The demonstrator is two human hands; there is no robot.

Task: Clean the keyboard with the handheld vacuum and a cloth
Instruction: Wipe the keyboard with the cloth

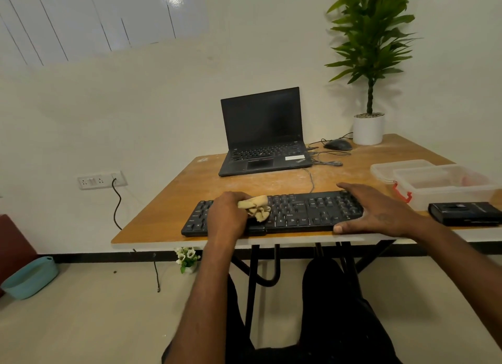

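A person seated at a wooden worktop (pixel 173 200) presses a bunched yellowish cloth (pixel 256 207) onto the keys of a black keyboard (pixel 296 211) with the left hand (pixel 226 214), fingers curled tight around the fabric. The right hand (pixel 377 208) lies spread flat, palm down, over the keyboard's other end, thumb at its near edge. Beyond the hands stand an open laptop (pixel 262 131) and a mouse (pixel 338 145); just past the right hand sit clear plastic boxes (pixel 440 184) and a black device (pixel 466 213).

Home office; laptop (pixel 262 135), potted plant (pixel 368 91)
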